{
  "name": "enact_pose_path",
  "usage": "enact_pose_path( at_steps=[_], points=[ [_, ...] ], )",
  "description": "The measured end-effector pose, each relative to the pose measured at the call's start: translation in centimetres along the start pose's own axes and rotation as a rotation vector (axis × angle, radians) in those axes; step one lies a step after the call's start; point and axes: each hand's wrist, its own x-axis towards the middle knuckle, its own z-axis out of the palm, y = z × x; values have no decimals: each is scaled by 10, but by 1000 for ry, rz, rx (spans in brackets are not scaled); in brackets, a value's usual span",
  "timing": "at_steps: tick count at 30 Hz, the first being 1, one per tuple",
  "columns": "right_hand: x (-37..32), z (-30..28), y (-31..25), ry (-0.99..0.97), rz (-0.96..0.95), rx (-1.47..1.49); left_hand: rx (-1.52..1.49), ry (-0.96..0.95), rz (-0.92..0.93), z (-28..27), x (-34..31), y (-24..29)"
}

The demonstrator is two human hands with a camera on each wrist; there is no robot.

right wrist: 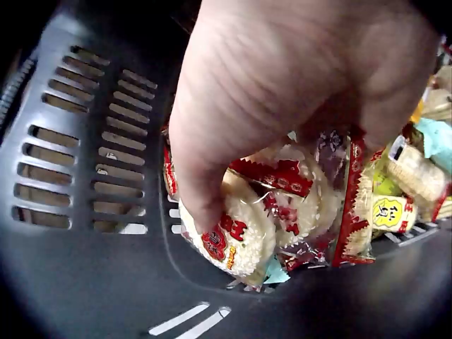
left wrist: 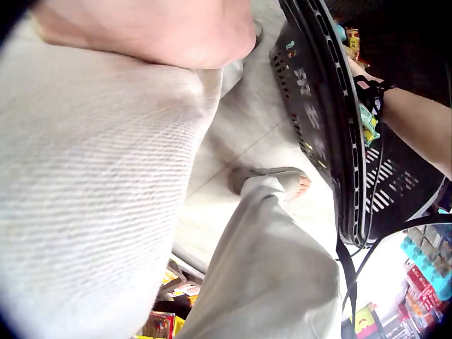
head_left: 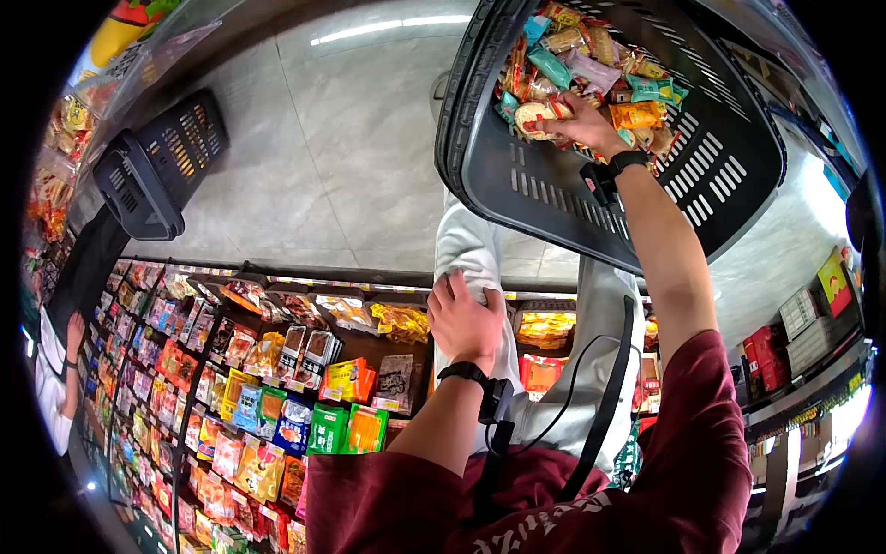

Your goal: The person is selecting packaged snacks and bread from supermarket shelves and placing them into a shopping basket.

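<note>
Head view shows me crouched over a floor-level shelf [head_left: 277,388] of packets, with a dark slotted basket [head_left: 554,198] to the far right. My right hand [head_left: 581,120] reaches into it and closes round a cracker pack [head_left: 533,118]. The pack lies at the left edge of the heap of snacks [head_left: 628,88], close against the basket's wall.

On the right wrist view the right hand [right wrist: 282,92] comes at the cracker pack [right wrist: 247,233] from above. The fingers curl down over its top and one fingertip presses on the nearest cracker. I judge the grip is from above because the basket [right wrist: 85,155] wall blocks the left side and other snacks [right wrist: 417,176] crowd the right, so only the top is free.

The pack is clear film with red bands and a red round label. It holds pale, bumpy round crackers side by side, and the film is crinkled and glossy.

My left hand [head_left: 461,319] rests palm down on my pale trouser leg [head_left: 466,249] at the knee, fingers relaxed and holding nothing. I take it as a brace for the crouch. The left wrist view shows little beyond the left hand [left wrist: 155,28] on the trouser leg [left wrist: 85,198], a foot [left wrist: 282,180] on the floor and the basket [left wrist: 318,120] beyond.
</note>
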Motion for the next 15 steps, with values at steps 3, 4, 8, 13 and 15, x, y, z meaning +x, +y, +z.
enact_pose_path(
  at_steps=[3, 4, 8, 13, 15],
  points=[
    [4, 4, 11, -117, 73, 340, 4, -9, -4, -1, 1, -1],
    [8, 7, 17, -48, 56, 292, 4, -20, -9, -2, 1, 1],
    [4, 1, -3, 93, -81, 144, 3, -9, 3, 1, 0, -2],
    [33, 5, 12, 141, -115, 141, 4, 28, 18, 4, -2, -5],
    [32, 4, 8, 67, -112, 188, 4, 19, 7, 4, -2, -4]
  ],
)
